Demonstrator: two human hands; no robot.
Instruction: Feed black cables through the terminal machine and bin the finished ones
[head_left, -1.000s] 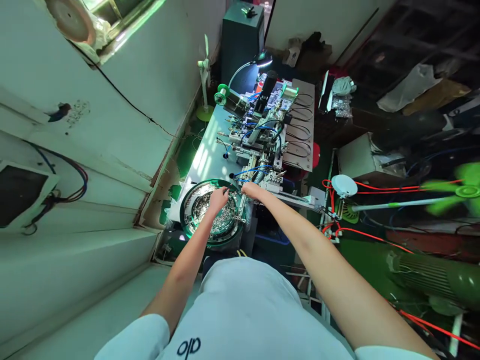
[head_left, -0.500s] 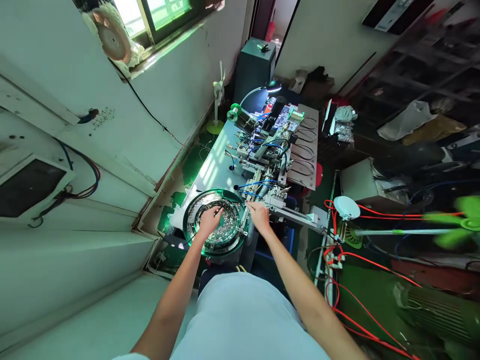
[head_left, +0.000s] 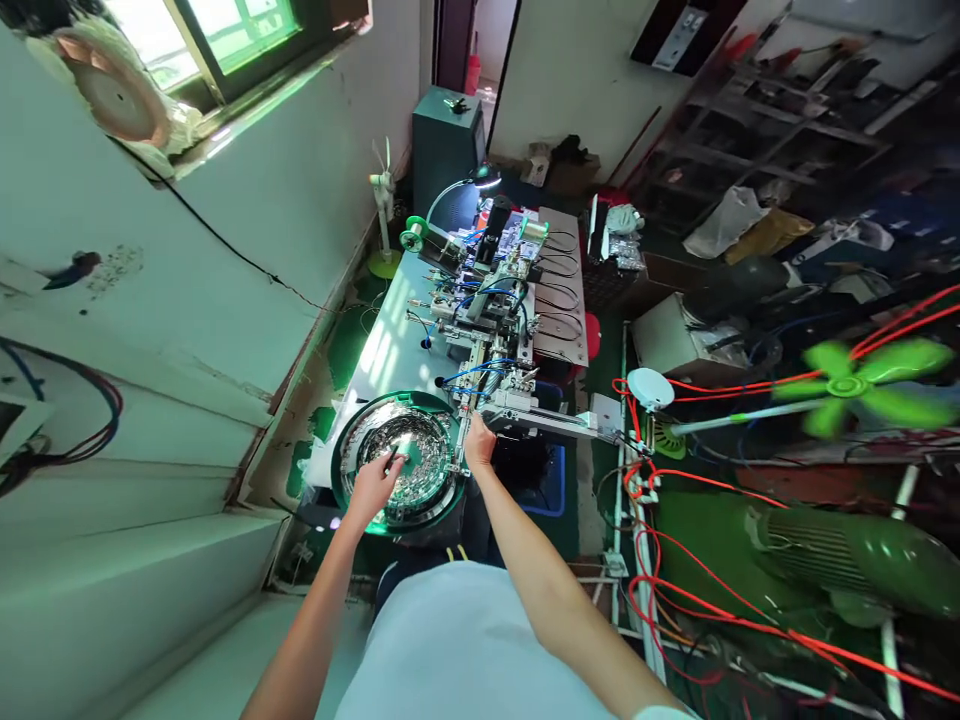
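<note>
A round vibratory feeder bowl point(head_left: 346, 432) stands at the near end of the machine table, with many small shiny metal parts point(head_left: 427, 462) inside it. Over the bowl's near left part is my left hand point(head_left: 375, 484), fingers closed on a slim black tool point(head_left: 391, 458) whose exact kind is too small to tell. My right hand point(head_left: 478, 443) is closed at the metal feed track point(head_left: 463, 432) on the bowl's right side. Whatever its fingertips pinch there, if anything, is hidden.
Beyond the bowl, an assembly machine point(head_left: 487, 300) with blue air tubes covers the table point(head_left: 382, 340). A metal rail point(head_left: 562, 420) juts out rightward. To the right are a blue crate point(head_left: 555, 480), red hoses point(head_left: 705, 492) and a green fan point(head_left: 847, 385); a wall borders the left.
The view has swung right, so the scene sits further left. My left hand has drawn back from the bowl's middle toward its near left, showing the black tool. My right hand stays by the track.
</note>
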